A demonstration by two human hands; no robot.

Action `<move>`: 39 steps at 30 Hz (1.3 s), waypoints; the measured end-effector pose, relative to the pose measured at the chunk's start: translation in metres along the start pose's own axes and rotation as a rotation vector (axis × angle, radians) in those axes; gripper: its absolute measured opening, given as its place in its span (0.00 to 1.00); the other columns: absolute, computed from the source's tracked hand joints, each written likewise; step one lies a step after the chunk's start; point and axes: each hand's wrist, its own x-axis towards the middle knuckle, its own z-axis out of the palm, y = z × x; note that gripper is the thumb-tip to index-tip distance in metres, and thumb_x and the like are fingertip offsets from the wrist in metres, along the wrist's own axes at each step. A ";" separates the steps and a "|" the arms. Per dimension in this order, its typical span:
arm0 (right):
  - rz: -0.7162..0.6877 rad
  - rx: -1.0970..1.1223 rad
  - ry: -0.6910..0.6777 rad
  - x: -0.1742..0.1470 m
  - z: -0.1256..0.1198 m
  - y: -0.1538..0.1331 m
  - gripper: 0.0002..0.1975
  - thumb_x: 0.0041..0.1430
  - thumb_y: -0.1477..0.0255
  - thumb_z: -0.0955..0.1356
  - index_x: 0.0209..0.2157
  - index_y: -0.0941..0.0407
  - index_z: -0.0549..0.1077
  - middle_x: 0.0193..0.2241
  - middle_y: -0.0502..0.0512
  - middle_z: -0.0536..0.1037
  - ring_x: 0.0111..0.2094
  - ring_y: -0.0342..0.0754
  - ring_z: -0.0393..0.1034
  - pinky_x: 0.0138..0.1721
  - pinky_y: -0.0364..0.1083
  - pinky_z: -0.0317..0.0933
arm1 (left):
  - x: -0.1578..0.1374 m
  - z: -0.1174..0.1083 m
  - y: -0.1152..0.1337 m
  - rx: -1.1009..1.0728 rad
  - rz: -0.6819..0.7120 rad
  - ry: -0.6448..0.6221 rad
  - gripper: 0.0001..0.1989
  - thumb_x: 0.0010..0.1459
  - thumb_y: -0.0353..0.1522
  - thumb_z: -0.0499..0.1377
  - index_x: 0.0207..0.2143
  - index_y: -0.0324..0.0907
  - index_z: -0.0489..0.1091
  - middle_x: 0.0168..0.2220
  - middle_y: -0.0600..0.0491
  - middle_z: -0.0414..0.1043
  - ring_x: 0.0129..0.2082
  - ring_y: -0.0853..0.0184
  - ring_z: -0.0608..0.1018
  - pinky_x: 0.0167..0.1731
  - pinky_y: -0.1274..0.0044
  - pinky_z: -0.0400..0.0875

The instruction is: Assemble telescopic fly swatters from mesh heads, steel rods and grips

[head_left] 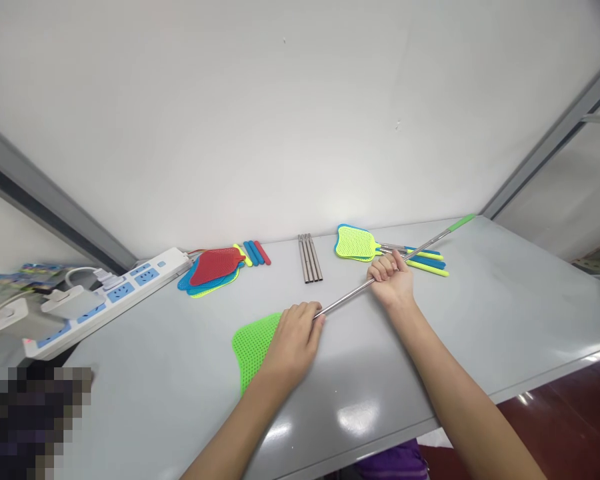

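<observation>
A green fly swatter (253, 347) with a long, extended metal rod lies slantwise over the table, its perforated head at the lower left and its green grip at the upper right. My left hand (295, 333) is closed on it where the rod meets the head, covering part of the head. Farther up, my right hand (391, 277) has its fingers wrapped round the metal rod. Behind the right hand lie several assembled swatters (356, 243) with yellow and blue heads and grips, and the rod crosses over their handles.
Several bare metal rods (310, 259) lie side by side near the wall. Left of them are loose coloured grips (253, 253) and a stack of swatter heads (215, 267) in red, blue and yellow. A white power strip (130, 293) with plugs runs along the table's left side.
</observation>
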 end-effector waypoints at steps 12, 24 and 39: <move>-0.074 -0.021 0.055 0.002 -0.001 -0.017 0.19 0.55 0.71 0.58 0.15 0.56 0.45 0.10 0.42 0.43 0.11 0.38 0.42 0.11 0.38 0.45 | 0.002 0.000 -0.013 0.095 -0.034 0.024 0.28 0.56 0.42 0.41 0.57 0.41 0.41 0.58 0.50 0.44 0.58 0.66 0.45 0.54 0.69 0.42; -0.081 -0.009 0.059 0.004 -0.003 -0.025 0.18 0.55 0.71 0.58 0.15 0.56 0.45 0.10 0.42 0.43 0.11 0.38 0.41 0.11 0.38 0.44 | 0.001 -0.005 -0.011 0.091 -0.106 -0.064 0.33 0.53 0.46 0.43 0.58 0.44 0.35 0.60 0.49 0.37 0.58 0.61 0.39 0.53 0.64 0.39; -0.144 -0.014 0.089 0.006 -0.012 -0.037 0.18 0.55 0.71 0.56 0.15 0.56 0.44 0.10 0.42 0.43 0.11 0.38 0.41 0.11 0.39 0.44 | 0.004 -0.009 -0.029 0.184 -0.321 0.055 0.38 0.47 0.53 0.43 0.57 0.42 0.41 0.60 0.44 0.35 0.57 0.52 0.40 0.48 0.59 0.46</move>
